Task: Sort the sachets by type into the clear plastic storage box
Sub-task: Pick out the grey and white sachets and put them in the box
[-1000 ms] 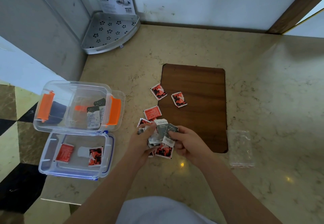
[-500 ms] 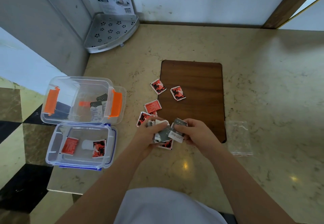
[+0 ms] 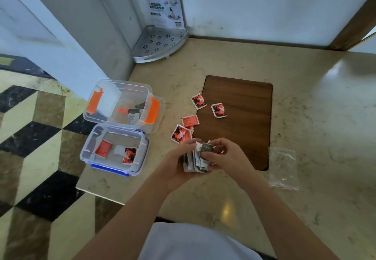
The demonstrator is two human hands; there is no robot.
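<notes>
Both bare forearms reach forward from the bottom of the view and meet in the middle. The left hand (image 3: 177,163) is turned palm-up and cupped, fingers curled round a stack of sachets (image 3: 195,161). The right hand (image 3: 225,154) sits just beside it, knuckles up, wrist bent inward, thumb and fingertips (image 3: 207,154) pinching the top grey sachet of that stack. The two hands nearly touch.

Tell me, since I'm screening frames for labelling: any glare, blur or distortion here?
Head view: wide-angle bending of wall lines at the edges; ceiling-light glare spot on the marble counter near the body; the sachet stack in both hands is soft, print unreadable.
</notes>
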